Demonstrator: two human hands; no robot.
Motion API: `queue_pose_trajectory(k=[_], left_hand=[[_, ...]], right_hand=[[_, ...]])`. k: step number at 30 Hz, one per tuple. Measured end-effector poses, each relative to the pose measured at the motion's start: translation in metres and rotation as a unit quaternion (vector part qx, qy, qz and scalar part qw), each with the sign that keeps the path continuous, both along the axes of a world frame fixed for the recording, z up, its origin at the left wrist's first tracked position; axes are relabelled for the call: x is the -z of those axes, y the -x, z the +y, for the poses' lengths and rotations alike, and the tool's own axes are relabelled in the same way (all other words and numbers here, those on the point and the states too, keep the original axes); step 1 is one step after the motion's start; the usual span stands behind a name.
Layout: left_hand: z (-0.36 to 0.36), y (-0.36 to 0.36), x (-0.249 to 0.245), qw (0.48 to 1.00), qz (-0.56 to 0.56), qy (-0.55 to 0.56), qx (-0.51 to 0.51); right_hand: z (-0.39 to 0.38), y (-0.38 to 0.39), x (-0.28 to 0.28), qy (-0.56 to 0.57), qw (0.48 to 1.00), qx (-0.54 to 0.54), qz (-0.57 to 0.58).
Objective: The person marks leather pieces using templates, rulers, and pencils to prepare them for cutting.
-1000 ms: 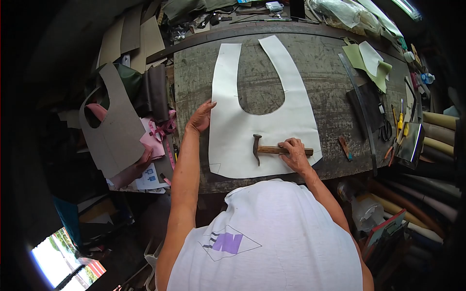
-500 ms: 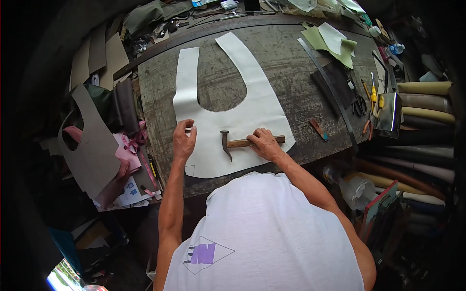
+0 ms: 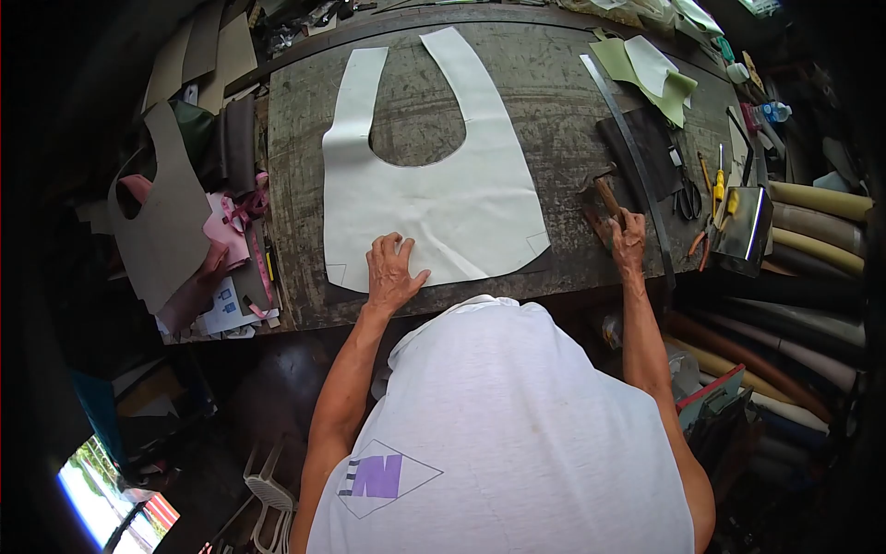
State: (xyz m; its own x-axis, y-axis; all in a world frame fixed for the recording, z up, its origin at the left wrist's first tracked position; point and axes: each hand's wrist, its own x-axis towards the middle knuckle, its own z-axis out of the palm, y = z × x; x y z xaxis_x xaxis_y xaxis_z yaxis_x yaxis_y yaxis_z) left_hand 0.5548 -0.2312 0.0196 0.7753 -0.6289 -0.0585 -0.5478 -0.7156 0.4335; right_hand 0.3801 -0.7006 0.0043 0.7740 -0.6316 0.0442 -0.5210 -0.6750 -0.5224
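A white bag-shaped piece of sheet material (image 3: 434, 208) with two long straps lies flat on the worktable. Faint pencil-like marks show at its lower corners. My left hand (image 3: 392, 270) rests on its lower edge, fingers spread and bent, pressing the sheet where a few wrinkles run. To the right of the piece, my right hand (image 3: 628, 242) is wrapped round the end of a wooden-handled hammer (image 3: 607, 197). The hammer's metal head points away from me, over the table. Beside it lies a small flat tool (image 3: 598, 227), partly hidden by the hammer and hand.
A long metal ruler (image 3: 628, 148) lies right of the hammer. Beyond it are dark material, scissors (image 3: 688, 198), a yellow screwdriver (image 3: 719, 180), pliers (image 3: 703, 242) and a shiny metal box (image 3: 744, 231). A grey bag-shaped template (image 3: 171, 212) hangs at the left; rolls (image 3: 821, 198) stack at the right.
My right hand has carried the hammer off the white piece to the right. My left hand has moved right and down onto the sheet. The camera view has shifted slightly.
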Motion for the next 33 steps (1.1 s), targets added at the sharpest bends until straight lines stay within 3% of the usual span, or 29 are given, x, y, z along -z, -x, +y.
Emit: queue_pose_trajectory(k=[1,4,7,8,10,11,12,16,20,24,27,31,32,33], left_hand=[[-0.002,0.002,-0.001,1.000,-0.006,-0.015,0.005],[-0.006,0.010,-0.002,0.998,-0.017,-0.048,0.021],[-0.007,0.009,0.001,0.998,-0.020,-0.055,0.027],[-0.007,0.009,-0.002,0.998,-0.018,-0.058,0.028],[-0.007,0.009,-0.002,0.997,-0.022,-0.061,0.031],[-0.007,0.010,-0.001,0.997,-0.026,-0.060,0.032],[-0.007,0.011,0.000,0.997,-0.031,-0.059,0.032],[-0.004,0.014,0.007,0.997,-0.046,-0.054,0.038],[-0.003,0.010,0.002,0.996,-0.033,-0.065,0.047],[0.000,0.005,0.002,0.996,-0.022,-0.061,0.061],[0.002,0.003,0.002,0.997,-0.006,-0.048,0.058],[0.004,-0.004,0.002,0.998,0.037,-0.025,0.042],[0.005,-0.008,0.002,0.998,0.057,-0.021,0.036],[0.004,-0.012,0.001,0.996,0.090,-0.015,0.017]], right_hand=[[-0.011,0.008,0.009,-0.003,1.000,0.008,0.009],[-0.015,0.015,0.009,0.139,0.988,0.013,0.073],[0.028,-0.004,-0.015,0.167,0.985,0.033,0.015],[0.051,-0.009,-0.022,0.136,0.989,0.004,-0.052],[0.095,-0.006,-0.018,-0.121,0.992,0.029,-0.015],[0.125,-0.012,-0.038,-0.343,0.930,0.132,0.018],[0.139,-0.009,-0.039,-0.465,0.872,0.153,0.021],[0.163,-0.005,-0.032,-0.615,0.739,0.261,-0.083],[0.159,-0.002,-0.006,-0.673,0.675,0.275,-0.126],[0.171,-0.021,-0.004,-0.598,0.738,0.305,-0.068],[0.183,-0.040,-0.013,-0.564,0.784,0.256,-0.028],[0.195,-0.058,0.000,-0.346,0.934,0.088,-0.023],[0.213,-0.068,-0.007,-0.223,0.967,0.053,-0.113],[0.224,-0.082,-0.027,-0.228,0.964,-0.005,-0.138]])
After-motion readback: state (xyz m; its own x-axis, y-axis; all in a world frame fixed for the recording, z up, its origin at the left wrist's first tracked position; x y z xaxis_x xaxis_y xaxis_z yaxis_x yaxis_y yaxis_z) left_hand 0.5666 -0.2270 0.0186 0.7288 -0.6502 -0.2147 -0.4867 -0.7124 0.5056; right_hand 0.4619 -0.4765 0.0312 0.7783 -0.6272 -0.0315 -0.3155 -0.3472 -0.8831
